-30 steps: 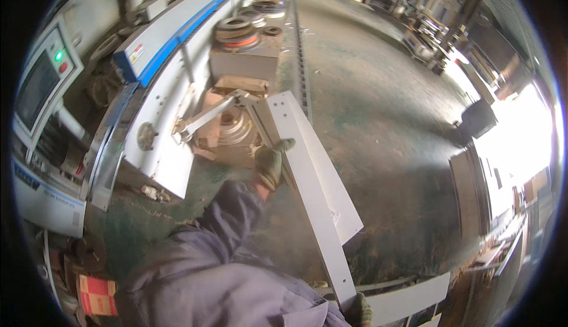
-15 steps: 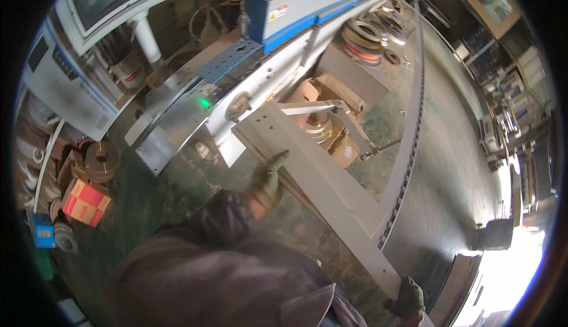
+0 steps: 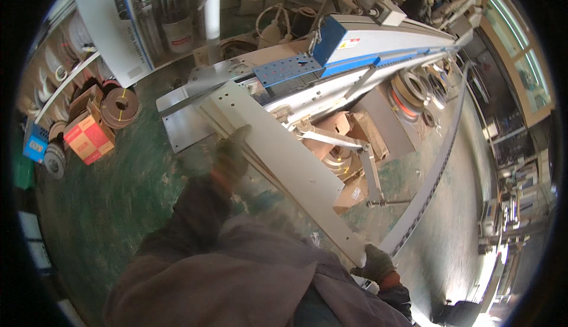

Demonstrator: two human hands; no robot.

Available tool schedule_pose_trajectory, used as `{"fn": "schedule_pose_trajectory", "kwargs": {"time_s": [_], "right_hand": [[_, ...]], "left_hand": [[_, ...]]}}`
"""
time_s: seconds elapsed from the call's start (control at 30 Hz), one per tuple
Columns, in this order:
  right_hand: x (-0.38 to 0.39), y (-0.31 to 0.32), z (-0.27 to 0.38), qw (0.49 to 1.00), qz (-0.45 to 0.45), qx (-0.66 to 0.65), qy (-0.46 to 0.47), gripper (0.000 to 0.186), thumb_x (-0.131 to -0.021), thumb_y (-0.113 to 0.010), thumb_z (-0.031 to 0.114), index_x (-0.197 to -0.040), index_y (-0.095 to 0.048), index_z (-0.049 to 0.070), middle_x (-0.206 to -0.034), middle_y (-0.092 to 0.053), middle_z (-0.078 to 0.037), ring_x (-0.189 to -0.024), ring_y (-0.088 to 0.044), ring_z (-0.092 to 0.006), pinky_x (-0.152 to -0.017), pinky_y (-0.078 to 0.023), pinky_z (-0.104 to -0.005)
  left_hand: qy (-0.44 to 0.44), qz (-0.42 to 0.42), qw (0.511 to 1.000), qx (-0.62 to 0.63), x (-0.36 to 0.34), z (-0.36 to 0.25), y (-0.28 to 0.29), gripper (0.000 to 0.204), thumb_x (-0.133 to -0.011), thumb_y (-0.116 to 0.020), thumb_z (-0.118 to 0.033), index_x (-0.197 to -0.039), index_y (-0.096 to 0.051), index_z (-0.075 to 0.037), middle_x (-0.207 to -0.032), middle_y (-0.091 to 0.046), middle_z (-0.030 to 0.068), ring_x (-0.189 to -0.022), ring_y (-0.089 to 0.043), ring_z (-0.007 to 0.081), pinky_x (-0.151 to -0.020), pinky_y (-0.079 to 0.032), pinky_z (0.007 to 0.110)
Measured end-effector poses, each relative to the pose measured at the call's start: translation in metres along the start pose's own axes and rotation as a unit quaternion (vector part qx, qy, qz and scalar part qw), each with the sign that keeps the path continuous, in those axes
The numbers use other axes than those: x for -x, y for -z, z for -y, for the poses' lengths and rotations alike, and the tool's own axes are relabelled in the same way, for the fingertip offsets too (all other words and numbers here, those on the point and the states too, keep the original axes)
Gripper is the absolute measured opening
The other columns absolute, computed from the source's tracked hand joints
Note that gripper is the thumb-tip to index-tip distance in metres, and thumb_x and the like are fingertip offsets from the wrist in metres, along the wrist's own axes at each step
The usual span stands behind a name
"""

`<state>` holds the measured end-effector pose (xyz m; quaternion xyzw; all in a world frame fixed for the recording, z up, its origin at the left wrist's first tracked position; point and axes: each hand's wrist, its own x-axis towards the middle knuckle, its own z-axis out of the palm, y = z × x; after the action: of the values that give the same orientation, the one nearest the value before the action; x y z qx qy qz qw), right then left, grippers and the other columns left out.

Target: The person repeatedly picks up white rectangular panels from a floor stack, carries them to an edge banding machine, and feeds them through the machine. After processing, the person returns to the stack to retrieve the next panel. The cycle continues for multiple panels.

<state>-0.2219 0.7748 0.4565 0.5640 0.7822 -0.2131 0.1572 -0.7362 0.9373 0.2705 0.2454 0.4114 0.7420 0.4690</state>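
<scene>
A long pale grey metal panel (image 3: 290,161) with small holes at its ends slants across the view in front of me. My left hand (image 3: 232,154), gloved and a little blurred, grips its left long edge near the far end. At the near end, my right hand (image 3: 376,262), also gloved, is closed around the panel's corner. The far end overlaps, in the view, the flat metal plates (image 3: 183,132) at the machine's end; I cannot tell whether they touch.
Beyond the panel runs a long machine (image 3: 384,40) with a blue perforated plate (image 3: 288,70). Cardboard boxes (image 3: 367,132) and stacked discs (image 3: 408,93) lie beneath it. A toothed rail (image 3: 429,188) stretches along the right. A red-and-white box (image 3: 89,139) stands on the left floor.
The panel has shifted left with both hands on it, its far end now overlapping the machine's end plates. My view has turned, so the machine appears lower and further right.
</scene>
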Motion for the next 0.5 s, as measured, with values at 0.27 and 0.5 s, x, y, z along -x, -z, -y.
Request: {"fn": "schedule_pose_trajectory", "kwargs": {"time_s": [0.27,0.5], "right_hand": [[-0.064,0.009,-0.002,0.99,0.071,-0.064,0.102,0.064,-0.079,-0.081,0.047,-0.12,-0.061,0.002,-0.112,-0.068,-0.022,-0.106,-0.067,-0.0417,-0.088,-0.054,-0.0465],[-0.085,-0.009,-0.006,0.868,0.112,-0.476,0.09,0.06,-0.085,-0.074,0.05,-0.12,-0.06,0.003,-0.111,-0.067,-0.022,-0.105,-0.066,-0.0418,-0.088,-0.054,-0.0452]], "left_hand": [[0.031,-0.059,0.998,0.006,0.014,-0.015,-0.007,0.04,-0.089,-0.077,-0.015,-0.123,-0.062,-0.002,-0.113,-0.069,0.0129,-0.1,-0.07,0.0316,-0.088,-0.062,0.044],[0.16,-0.087,0.981,0.069,0.022,-0.064,-0.062,0.048,-0.088,-0.081,-0.023,-0.126,-0.062,-0.001,-0.113,-0.07,0.015,-0.101,-0.071,0.0301,-0.088,-0.062,0.043]]}}
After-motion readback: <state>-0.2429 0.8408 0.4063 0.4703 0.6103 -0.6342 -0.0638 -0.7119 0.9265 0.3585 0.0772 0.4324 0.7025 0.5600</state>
